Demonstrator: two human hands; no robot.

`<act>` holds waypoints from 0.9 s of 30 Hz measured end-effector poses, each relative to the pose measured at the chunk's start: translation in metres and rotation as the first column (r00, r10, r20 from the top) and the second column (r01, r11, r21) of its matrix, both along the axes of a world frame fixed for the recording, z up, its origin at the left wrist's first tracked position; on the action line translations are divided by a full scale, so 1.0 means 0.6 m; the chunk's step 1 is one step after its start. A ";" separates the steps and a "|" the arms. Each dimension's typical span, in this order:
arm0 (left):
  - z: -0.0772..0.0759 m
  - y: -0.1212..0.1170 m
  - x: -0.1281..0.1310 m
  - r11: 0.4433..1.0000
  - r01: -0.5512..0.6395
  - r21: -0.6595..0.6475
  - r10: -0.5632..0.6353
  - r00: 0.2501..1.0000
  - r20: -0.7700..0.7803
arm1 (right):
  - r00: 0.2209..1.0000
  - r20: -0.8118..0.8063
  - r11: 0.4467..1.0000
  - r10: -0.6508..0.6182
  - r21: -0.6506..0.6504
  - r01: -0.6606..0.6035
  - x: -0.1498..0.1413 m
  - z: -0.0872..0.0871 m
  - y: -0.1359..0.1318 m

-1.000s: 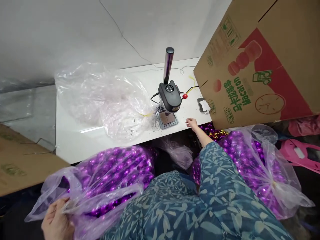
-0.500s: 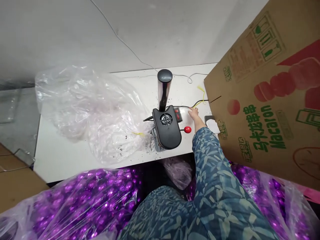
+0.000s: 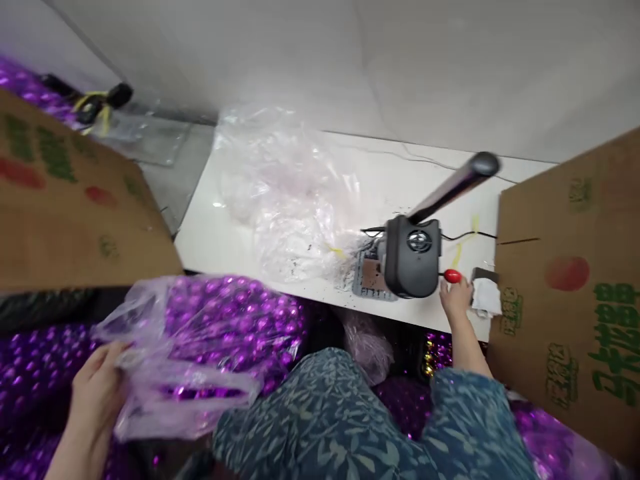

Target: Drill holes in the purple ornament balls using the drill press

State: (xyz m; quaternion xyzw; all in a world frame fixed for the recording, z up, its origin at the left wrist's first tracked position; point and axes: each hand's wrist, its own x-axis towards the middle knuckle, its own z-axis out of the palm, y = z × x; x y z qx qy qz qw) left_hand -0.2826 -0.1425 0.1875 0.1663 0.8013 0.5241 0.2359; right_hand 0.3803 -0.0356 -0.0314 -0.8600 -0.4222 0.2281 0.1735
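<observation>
At the lower left, my left hand (image 3: 97,383) has its fingers closed on the edge of a clear plastic bag (image 3: 205,383) filled with shiny purple balls (image 3: 235,320). Over on the right, my right hand (image 3: 456,299) is at the red ball knob (image 3: 453,275) of a side lever, fingers curled against it from below. That lever juts from a black machine (image 3: 414,263) with a round vent on top and a grey base plate (image 3: 373,279). A dark tube (image 3: 450,187) with a rounded cap leans up from the machine's back.
Crumpled clear plastic bags (image 3: 290,193) cover the left part of the white table (image 3: 200,243). Cardboard boxes stand at the left (image 3: 85,207) and right (image 3: 565,287). A white cloth or paper (image 3: 486,297) lies by the right box. Cables run behind the machine.
The view has swung left. My right hand has moved from the cable behind the machine to the red knob. My left hand has come into view, holding the bag.
</observation>
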 end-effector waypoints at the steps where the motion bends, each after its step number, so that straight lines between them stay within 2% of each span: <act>1: -0.007 0.000 -0.006 0.991 -0.112 -0.068 0.114 0.993 0.022 | 0.997 -0.030 0.998 0.068 0.009 -0.068 -0.025 0.012 -0.042; 2: -0.013 0.002 -0.013 0.988 -0.132 -0.080 0.136 0.990 0.047 | 0.988 -0.066 0.990 0.142 0.021 -0.141 -0.056 0.022 -0.085; 4: -0.025 0.005 -0.029 0.996 -0.088 -0.014 0.089 0.992 0.091 | 0.937 -0.164 0.951 0.308 0.058 -0.302 -0.133 0.038 -0.167; 7: -0.047 -0.001 -0.054 0.996 -0.092 0.011 0.089 0.986 0.137 | 0.787 -0.334 0.855 0.518 0.180 -0.486 -0.286 0.057 -0.268; 9: -0.060 -0.011 -0.064 0.996 -0.017 0.083 0.000 0.981 0.194 | 0.666 -0.436 0.795 0.605 0.278 -0.540 -0.402 0.066 -0.307; 12: -0.071 -0.028 -0.067 0.968 0.105 0.229 -0.160 0.958 0.236 | 0.521 -0.550 0.749 0.652 0.362 -0.555 -0.562 0.071 -0.304; 15: -0.073 -0.035 -0.067 0.939 0.146 0.313 -0.235 0.934 0.269 | 0.464 -0.597 0.741 0.654 0.380 -0.554 -0.670 0.068 -0.240; 17: -0.074 -0.031 -0.070 0.924 0.153 0.350 -0.265 0.917 0.298 | 0.456 -0.594 0.728 0.662 0.366 -0.580 -0.700 0.065 -0.196; 20: -0.077 -0.014 -0.079 0.921 0.129 0.367 -0.266 0.897 0.353 | 0.482 -0.528 0.681 0.700 0.288 -0.673 -0.696 0.064 -0.168; 24: -0.082 0.016 -0.088 0.920 0.044 0.389 -0.225 0.873 0.433 | 0.460 -0.419 0.549 0.783 0.117 -0.828 -0.677 0.066 -0.205; 27: -0.081 0.033 -0.088 0.905 0.029 0.424 -0.238 0.861 0.449 | 0.392 -0.370 0.438 0.842 0.046 -0.898 -0.716 0.061 -0.243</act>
